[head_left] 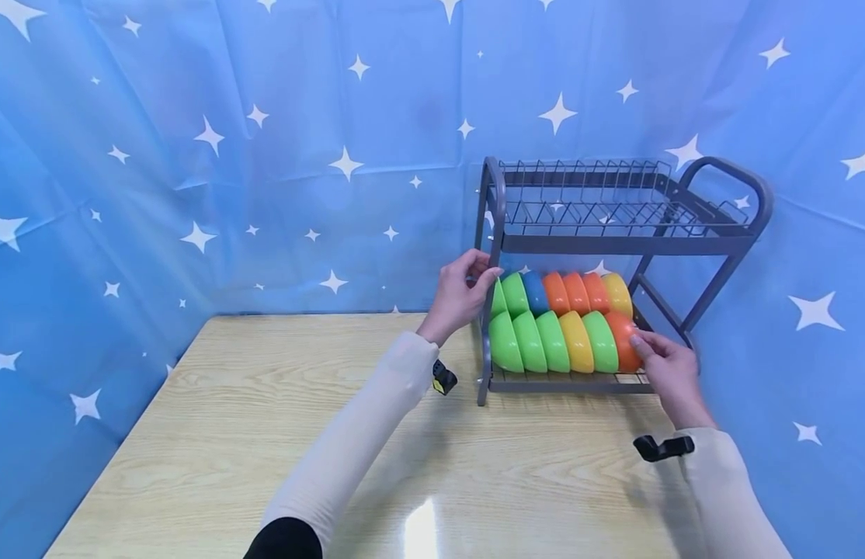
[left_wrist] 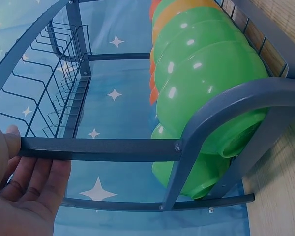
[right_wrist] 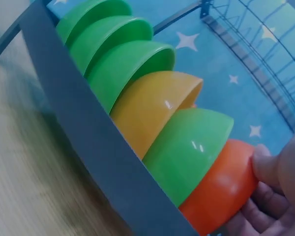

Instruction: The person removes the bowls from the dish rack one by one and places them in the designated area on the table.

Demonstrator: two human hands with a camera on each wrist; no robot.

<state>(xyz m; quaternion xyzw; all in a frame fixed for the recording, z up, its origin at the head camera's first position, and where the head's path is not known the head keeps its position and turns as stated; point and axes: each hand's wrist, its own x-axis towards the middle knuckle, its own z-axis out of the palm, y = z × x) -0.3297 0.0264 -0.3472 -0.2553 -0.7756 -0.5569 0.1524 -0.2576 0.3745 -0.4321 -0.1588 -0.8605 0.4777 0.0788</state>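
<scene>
On the lower shelf of a dark two-tier dish rack [head_left: 621,245], plastic bowls stand on edge in two rows. The front row has green bowls [head_left: 505,342], a yellow bowl [head_left: 576,342], another green one and an orange bowl [head_left: 622,341] at its right end. My right hand [head_left: 670,374] pinches that orange bowl, thumb [right_wrist: 265,164] on one side and fingers beneath. My left hand [head_left: 459,295] grips the rack's left upright, with the thumb and fingers [left_wrist: 37,179] on opposite sides of the bar. The front row partly hides the back row.
The upper tier [head_left: 586,210] is a wire plate holder. Behind the front row stand green, blue [head_left: 535,293], orange and yellow [head_left: 617,295] bowls. A wooden table [head_left: 279,404] spreads to the left, and a blue star-patterned cloth [head_left: 300,116] hangs behind and at the sides.
</scene>
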